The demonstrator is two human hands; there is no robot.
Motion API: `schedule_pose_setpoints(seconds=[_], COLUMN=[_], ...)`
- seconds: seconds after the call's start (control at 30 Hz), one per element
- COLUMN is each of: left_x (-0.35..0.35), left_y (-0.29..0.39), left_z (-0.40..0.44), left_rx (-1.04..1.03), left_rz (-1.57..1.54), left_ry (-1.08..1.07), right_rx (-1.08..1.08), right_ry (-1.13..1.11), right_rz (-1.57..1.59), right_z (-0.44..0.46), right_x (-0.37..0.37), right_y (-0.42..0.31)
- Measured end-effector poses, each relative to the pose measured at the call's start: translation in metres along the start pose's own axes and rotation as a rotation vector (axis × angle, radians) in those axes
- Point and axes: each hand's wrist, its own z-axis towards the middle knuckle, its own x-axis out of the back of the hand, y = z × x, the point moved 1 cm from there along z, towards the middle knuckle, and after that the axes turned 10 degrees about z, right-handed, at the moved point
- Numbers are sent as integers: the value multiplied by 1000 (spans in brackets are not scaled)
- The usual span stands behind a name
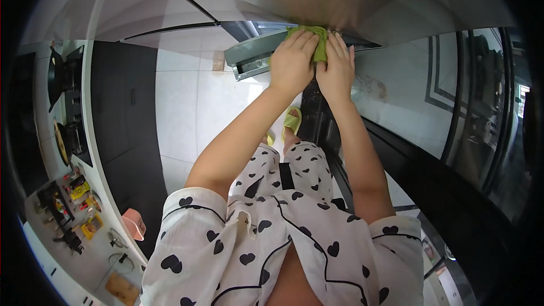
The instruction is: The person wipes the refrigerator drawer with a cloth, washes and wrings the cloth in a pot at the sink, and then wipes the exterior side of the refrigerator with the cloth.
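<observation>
A crumpled green cloth (321, 51) lies at the top of an open grey door or drawer front (255, 51) of a tall glossy appliance that looks like a refrigerator. My left hand (293, 61) presses on the cloth, its fingers bent over it. Just to the right, my right hand (337, 69) has its fingers extended and slightly apart along the edge. Its thumb touches the cloth's lower right side. The fingertips of both hands reach toward the appliance, and what lies under the palms is hidden.
On the left a counter (90, 107) holds a wok (55, 79), a pan (61, 141), several condiment packs and a pink container (134, 224). A black-framed glass door (408, 153) runs along my right. My green slippers (292, 123) stand on the tiled floor (175, 96).
</observation>
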Motion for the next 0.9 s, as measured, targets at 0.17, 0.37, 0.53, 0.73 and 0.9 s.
schedule_pose_setpoints(seconds=[0.17, 0.37, 0.53, 0.73, 0.9], left_x=[11, 36, 77, 103, 100], left_y=[-9, -26, -44, -50, -25], left_z=[-10, -40, -73, -99, -81], left_rx=[-28, 70, 211, 383, 592], left_rz=[-6, 15, 47, -108, -611], left_ry=[-54, -85, -140, -180, -88], right_rx=[-11, 105, 204, 145, -117], right_ry=[46, -1, -46, -145, 93], right_rz=[108, 168, 319, 519, 728], right_z=[1, -10, -29, -38, -43], right_x=[-1, -13, -43, -42, -2], right_y=[-8, -42, -79, -96, -89])
